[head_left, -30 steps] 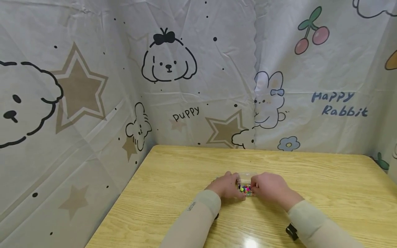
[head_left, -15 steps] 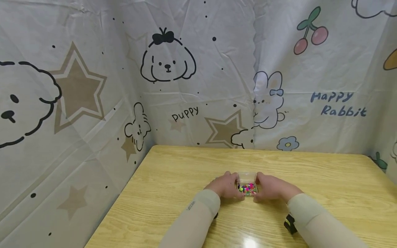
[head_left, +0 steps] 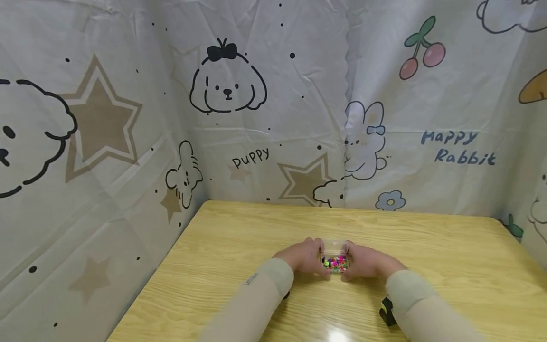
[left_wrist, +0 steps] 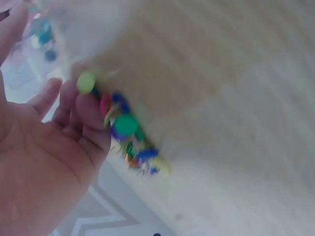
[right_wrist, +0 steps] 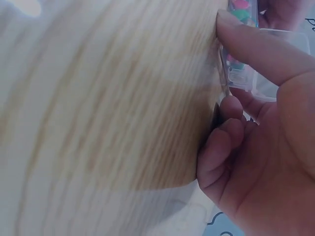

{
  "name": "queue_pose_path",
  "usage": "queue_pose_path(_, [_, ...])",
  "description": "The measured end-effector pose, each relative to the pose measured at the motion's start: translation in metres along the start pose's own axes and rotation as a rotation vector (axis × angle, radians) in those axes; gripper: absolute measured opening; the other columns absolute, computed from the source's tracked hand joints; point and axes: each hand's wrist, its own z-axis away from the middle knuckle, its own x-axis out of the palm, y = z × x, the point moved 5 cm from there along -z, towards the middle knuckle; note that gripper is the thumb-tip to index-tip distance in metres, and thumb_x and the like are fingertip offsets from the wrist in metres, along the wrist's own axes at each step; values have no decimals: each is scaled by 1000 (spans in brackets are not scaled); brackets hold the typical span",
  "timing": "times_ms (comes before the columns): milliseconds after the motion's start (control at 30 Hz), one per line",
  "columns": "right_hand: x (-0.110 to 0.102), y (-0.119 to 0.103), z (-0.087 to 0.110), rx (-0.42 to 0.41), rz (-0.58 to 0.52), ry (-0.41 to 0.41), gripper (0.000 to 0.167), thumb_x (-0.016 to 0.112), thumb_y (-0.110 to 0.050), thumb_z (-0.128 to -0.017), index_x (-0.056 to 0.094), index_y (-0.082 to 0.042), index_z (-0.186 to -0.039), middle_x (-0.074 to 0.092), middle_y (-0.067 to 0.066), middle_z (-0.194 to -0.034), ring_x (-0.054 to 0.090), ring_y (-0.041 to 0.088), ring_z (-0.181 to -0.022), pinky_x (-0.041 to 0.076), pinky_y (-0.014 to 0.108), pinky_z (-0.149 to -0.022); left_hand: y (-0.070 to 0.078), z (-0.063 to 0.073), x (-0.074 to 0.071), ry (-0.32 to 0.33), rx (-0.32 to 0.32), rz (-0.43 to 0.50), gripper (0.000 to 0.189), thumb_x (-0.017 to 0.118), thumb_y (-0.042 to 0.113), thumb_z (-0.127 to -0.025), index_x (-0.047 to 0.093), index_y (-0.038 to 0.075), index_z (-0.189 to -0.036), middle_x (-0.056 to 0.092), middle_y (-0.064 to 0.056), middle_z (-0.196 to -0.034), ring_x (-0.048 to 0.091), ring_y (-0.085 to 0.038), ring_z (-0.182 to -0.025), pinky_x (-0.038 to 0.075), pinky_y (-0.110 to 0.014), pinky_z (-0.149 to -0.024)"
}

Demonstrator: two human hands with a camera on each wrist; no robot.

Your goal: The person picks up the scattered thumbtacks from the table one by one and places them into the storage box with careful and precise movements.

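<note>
A small clear plastic box point(head_left: 334, 246) stands on the table with its hinged lid raised at the back. Bright multicoloured pins point(head_left: 336, 263) fill its lower part. My left hand point(head_left: 305, 259) grips the box's left side, thumb at the front corner and fingers behind. From the right, my right hand point(head_left: 363, 261) holds the opposite side in the same way. Up close in the right wrist view, the thumb lies along the front and the lid point(right_wrist: 268, 91) shows behind it. Loose round-headed pins point(left_wrist: 126, 125) lie by the left fingers in the left wrist view, blurred.
The wooden table point(head_left: 256, 228) ends at a printed cloth point(head_left: 252, 118) hanging behind and at the left. A black strap point(head_left: 387, 311) sits under the right sleeve. Light glares on the table near its front.
My right hand was at the box's opening with its fingers bunched; it then moved to the box's right side and now grips it. The left hand keeps its hold. The view has shifted slightly.
</note>
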Motion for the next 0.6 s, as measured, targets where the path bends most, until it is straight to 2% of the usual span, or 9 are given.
queue_pose_path(133, [1, 0, 2, 17, -19, 4, 60, 89, -15, -77, 50, -7, -123, 59, 12, -122, 53, 29, -112, 35, 59, -105, -3, 6, -18, 7, 69, 19, 62, 75, 47, -91, 49, 17, -138, 60, 0, -107, 56, -14, -77, 49, -35, -68])
queue_pose_path(200, [1, 1, 2, 28, -24, 4, 61, 89, -15, -77, 50, -7, -123, 58, 12, -122, 52, 30, -113, 34, 58, -107, -9, 8, -28, 35, 93, -62, 53, 69, 42, -96, 52, 16, -138, 62, -1, -110, 58, -13, -79, 50, -35, -72])
queue_pose_path(300, [2, 2, 0, 37, -27, 1, 61, 90, -17, -76, 49, -8, -120, 58, 11, -121, 52, 29, -111, 35, 56, -107, -21, 10, -39, 77, 113, -281, 34, 64, 35, -99, 61, 17, -128, 61, 2, -113, 56, -10, -86, 50, -34, -81])
queue_pose_path(400, [3, 4, -3, 45, -19, -2, 62, 90, -19, -76, 49, -9, -121, 57, 13, -124, 52, 29, -114, 35, 57, -107, -33, 12, -42, 89, 141, -464, 16, 61, 26, -101, 67, 18, -113, 61, 5, -102, 56, -11, -84, 50, -33, -81])
queue_pose_path(467, [2, 6, -4, 55, -15, -3, 63, 90, -20, -76, 48, -9, -122, 56, 14, -128, 51, 30, -116, 34, 57, -108, -38, 12, -41, 103, 159, -523, 10, 59, 21, -101, 67, 17, -107, 59, 5, -95, 55, -12, -81, 51, -33, -79])
queue_pose_path(600, [-1, 10, -4, 80, -6, -1, 64, 91, -20, -76, 48, -11, -123, 55, 14, -131, 50, 31, -117, 34, 56, -107, -42, 10, -40, 139, 171, -535, 9, 58, 18, -103, 66, 16, -103, 54, 5, -88, 53, -12, -76, 51, -33, -74])
